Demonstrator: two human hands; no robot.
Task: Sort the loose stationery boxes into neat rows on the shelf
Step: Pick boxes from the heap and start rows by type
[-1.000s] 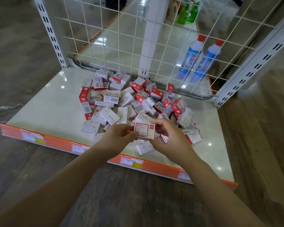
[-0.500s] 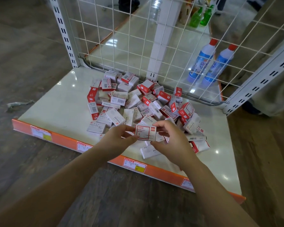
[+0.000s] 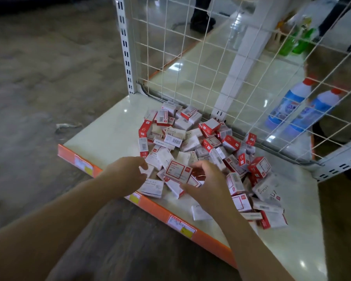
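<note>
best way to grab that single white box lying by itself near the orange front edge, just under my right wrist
Pinch the lone white box across its two long side faces, coming straight down from above. It lies flat on the shelf with its broad face up and bare surface showing on its near side, so fingers can likely drop either side. The right hand is nearest; the orange front edge leaves little room for a low approach.

Overhead light falls bright on the glossy shelf (image 3: 114, 130), which throws back small white glints near its left side and at the near right corner, with broader glare on the shiny floor beyond the wire grid (image 3: 190, 57). The near floor at left lies dim and smeared with motion blur, and the blue bottles (image 3: 300, 110) at far right are soft. Wide-angle distortion bends the uprights (image 3: 126, 47) outward at the edges
</note>
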